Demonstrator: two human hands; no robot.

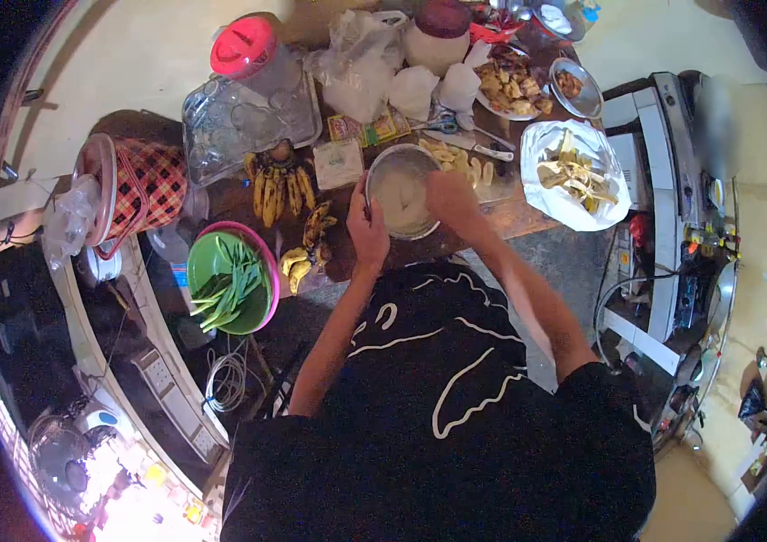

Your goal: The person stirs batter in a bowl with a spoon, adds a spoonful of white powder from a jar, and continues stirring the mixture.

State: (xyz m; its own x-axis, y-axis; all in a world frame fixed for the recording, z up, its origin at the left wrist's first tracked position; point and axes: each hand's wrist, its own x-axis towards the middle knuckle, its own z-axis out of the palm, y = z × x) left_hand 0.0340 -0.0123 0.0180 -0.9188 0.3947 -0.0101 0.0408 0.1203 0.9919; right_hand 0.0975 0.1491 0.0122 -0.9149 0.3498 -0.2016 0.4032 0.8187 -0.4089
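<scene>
A round metal bowl of pale batter stands near the table's front edge. My left hand grips the bowl's left rim, its fingers wrapped round the side. Over the right side of the bowl, my right hand is closed; what it holds is hidden by the hand. Peeled banana pieces lie just behind and right of the bowl. A knife and scissors rest behind them. To the left of the bowl is a square white pack, with bunches of bananas beyond it.
Banana peels fill a white-lined tray at the right. Fried pieces and a small metal bowl stand at the back right. Green leaves lie in a green basin at the left, near a checkered container. A red-lidded tub stands behind.
</scene>
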